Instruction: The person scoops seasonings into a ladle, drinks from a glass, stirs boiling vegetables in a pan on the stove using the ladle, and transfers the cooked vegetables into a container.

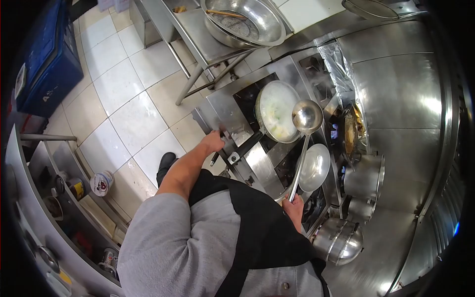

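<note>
My left hand (213,141) is at the front edge of the stove (220,110), its fingers closed at the control panel; what they grip is hidden. In my right hand (294,209) is the handle of a long steel ladle (307,118). The ladle's bowl hangs over the right rim of a pan (278,111) on a burner. White, foamy liquid with yellow and green pieces fills this pan, and its black handle (247,144) points toward me. Nearer my right hand sits a shallow metal bowl or pan (314,167) with no food visible in it.
Pots (363,175) and a domed metal pot (338,241) stand along the right. A wok (350,129) rests at the back beside foil. Large metal bowls (242,22) sit on a steel table. Shelves, a white tub (101,183) and a blue bin (52,64) are left.
</note>
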### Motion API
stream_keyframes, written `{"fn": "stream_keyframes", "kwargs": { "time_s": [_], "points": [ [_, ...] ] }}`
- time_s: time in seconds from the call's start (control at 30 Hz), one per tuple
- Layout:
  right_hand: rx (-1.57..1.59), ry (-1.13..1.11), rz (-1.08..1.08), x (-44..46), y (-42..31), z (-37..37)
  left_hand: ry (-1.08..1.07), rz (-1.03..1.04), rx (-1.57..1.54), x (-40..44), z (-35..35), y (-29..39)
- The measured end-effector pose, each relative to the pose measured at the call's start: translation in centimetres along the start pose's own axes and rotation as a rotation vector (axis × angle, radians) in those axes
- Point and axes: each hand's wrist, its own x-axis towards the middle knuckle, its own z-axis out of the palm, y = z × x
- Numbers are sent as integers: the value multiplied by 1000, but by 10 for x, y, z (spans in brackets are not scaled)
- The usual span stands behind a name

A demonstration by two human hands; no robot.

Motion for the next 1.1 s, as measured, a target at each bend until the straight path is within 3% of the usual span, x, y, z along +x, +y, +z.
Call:
{"fn": "stream_keyframes", "kwargs": {
  "time_s": [0.33, 0.4, 0.47, 0.5, 0.57, 0.6, 0.63, 0.67, 0.7, 0.77, 0.83, 0.9, 0.97, 1.0, 1.03, 1.1],
  "points": [
    [91, 27, 44, 8, -8, 4, -13, -1, -29, -10, -26, -2],
    [64, 98, -54, 23, 18, 4, -112, 139, 42, -13, -39, -9],
    [-134, 194, -235, 55, 60, 5, -137, 531, 408, 23, -13, -85],
    [-91, 210, -233, 56, 58, 7, -156, 543, 354, 3, -36, -83],
    [-338, 300, -378, 46, 26, 5, -192, 471, 214, -43, -74, -86],
    [-267, 284, -311, 44, 12, 4, -160, 627, 422, -45, -83, -112],
    [-271, 262, -313, 49, 9, 1, -259, 660, 841, -50, -97, -127],
    [-312, 258, -281, 58, 13, -2, -357, 490, 893, -55, -103, -155],
    [-358, 251, -251, 68, 18, -5, -353, 106, 764, -73, -111, -167],
    [-380, 242, -245, 81, 21, -11, -329, -166, 701, -109, -130, -207],
    [-409, 228, -237, 94, 22, -15, -424, -525, 481, -156, -154, -177],
    [-464, 161, -256, 105, 24, -17, -423, -542, 403, -181, -161, -202],
    [-432, 144, -221, 104, 19, -13, -329, -689, 185, -206, -162, -191],
    [-391, 117, -236, 106, 23, -9, -284, -641, 98, -216, -160, -198],
    [-353, 94, -260, 105, 22, -5, -345, -209, 491, -225, -160, -205],
    [-290, 102, -290, 96, 20, 2, -292, -537, 255, -216, -135, -224]
  ]
}}
